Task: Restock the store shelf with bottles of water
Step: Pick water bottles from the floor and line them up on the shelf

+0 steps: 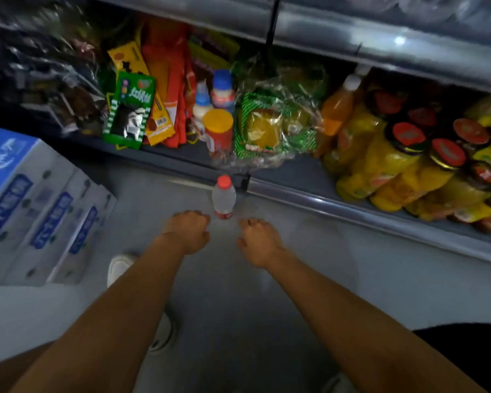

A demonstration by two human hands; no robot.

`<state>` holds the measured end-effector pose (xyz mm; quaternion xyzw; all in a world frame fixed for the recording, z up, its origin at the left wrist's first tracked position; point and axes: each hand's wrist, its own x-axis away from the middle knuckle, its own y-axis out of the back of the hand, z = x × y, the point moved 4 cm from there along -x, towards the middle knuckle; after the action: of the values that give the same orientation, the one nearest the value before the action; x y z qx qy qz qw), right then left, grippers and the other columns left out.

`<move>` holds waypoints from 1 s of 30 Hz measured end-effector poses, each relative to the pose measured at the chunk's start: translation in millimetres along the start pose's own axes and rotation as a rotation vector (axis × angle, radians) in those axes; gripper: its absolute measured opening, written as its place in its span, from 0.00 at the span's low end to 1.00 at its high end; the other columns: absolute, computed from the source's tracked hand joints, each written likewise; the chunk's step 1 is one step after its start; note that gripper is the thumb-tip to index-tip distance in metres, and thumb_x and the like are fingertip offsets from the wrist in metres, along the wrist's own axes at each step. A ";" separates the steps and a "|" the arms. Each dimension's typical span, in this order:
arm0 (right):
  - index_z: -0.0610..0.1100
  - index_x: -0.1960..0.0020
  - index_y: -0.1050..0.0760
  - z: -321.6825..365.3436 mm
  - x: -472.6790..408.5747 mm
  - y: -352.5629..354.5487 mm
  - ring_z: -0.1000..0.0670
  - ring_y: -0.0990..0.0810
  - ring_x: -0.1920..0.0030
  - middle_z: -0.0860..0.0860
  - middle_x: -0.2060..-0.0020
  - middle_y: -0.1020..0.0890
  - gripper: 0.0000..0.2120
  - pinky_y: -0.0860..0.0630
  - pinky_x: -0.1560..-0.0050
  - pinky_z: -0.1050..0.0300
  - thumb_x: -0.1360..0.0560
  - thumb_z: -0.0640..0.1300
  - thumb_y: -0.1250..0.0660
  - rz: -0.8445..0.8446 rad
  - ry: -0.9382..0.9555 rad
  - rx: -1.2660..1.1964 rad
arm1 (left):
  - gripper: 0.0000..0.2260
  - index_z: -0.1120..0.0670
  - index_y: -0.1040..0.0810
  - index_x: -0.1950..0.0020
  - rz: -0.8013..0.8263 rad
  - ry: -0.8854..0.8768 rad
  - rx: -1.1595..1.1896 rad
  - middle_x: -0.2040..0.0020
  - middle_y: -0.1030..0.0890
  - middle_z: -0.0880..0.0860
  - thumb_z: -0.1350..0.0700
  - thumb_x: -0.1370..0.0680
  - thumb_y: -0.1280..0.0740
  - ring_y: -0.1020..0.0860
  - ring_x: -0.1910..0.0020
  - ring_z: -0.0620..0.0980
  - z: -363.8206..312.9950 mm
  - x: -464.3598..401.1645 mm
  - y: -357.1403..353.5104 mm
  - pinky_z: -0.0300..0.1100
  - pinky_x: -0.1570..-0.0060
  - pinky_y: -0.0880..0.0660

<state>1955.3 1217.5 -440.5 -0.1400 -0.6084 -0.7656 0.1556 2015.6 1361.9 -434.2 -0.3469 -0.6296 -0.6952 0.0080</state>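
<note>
A clear water bottle [224, 197] with a red cap and red label stands upright on the grey floor, just in front of the bottom shelf's edge [309, 198]. My left hand [188, 230] is just below and left of the bottle, fingers curled shut, holding nothing. My right hand [258, 240] is below and right of it, fingers loosely bent and apart, empty. Neither hand touches the bottle.
The bottom shelf holds snack packets [131, 109], small bottles and a red jar [219, 129], bagged fruit cups [267, 126] and yellow jars with red lids [408, 154]. Blue-and-white cartons [31, 205] are stacked at left. My white shoes [119, 268] stand on the floor.
</note>
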 end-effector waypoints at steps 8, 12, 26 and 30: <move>0.38 0.34 0.34 -14.1 -34.4 -33.9 0.38 0.26 0.40 0.39 0.40 0.26 0.19 0.30 0.43 0.50 0.22 0.47 0.40 0.042 -0.087 -0.110 | 0.20 0.54 0.32 0.30 0.180 0.004 -0.010 0.32 0.29 0.57 0.49 0.20 0.41 0.29 0.34 0.57 4.2 -28.6 -47.8 0.48 0.36 0.31; 0.40 0.29 0.40 -10.0 -64.3 -2.4 0.37 0.24 0.42 0.39 0.39 0.25 0.27 0.28 0.49 0.48 0.22 0.51 0.37 -0.139 -0.124 -0.232 | 0.21 0.55 0.32 0.29 0.186 0.016 -0.004 0.33 0.28 0.57 0.49 0.20 0.41 0.29 0.34 0.57 12.9 -39.7 -49.7 0.49 0.35 0.31; 0.39 0.36 0.33 15.5 -96.9 48.7 0.36 0.22 0.46 0.38 0.45 0.21 0.21 0.33 0.60 0.53 0.23 0.49 0.34 -0.192 0.062 -0.068 | 0.20 0.54 0.31 0.31 0.096 0.012 -0.014 0.34 0.27 0.56 0.48 0.20 0.41 0.28 0.35 0.56 27.0 -40.5 -28.7 0.48 0.37 0.31; 0.40 0.41 0.30 16.2 -72.5 59.8 0.36 0.22 0.47 0.38 0.47 0.20 0.18 0.34 0.61 0.54 0.23 0.50 0.34 -0.188 0.042 -0.113 | 0.19 0.55 0.29 0.32 0.024 -0.005 -0.043 0.36 0.26 0.56 0.49 0.20 0.41 0.26 0.38 0.56 26.0 -25.2 -8.4 0.47 0.40 0.29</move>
<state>2046.3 1225.6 -413.1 -0.0748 -0.5713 -0.8126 0.0877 2043.3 1375.8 -454.8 -0.3561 -0.6104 -0.7075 0.0073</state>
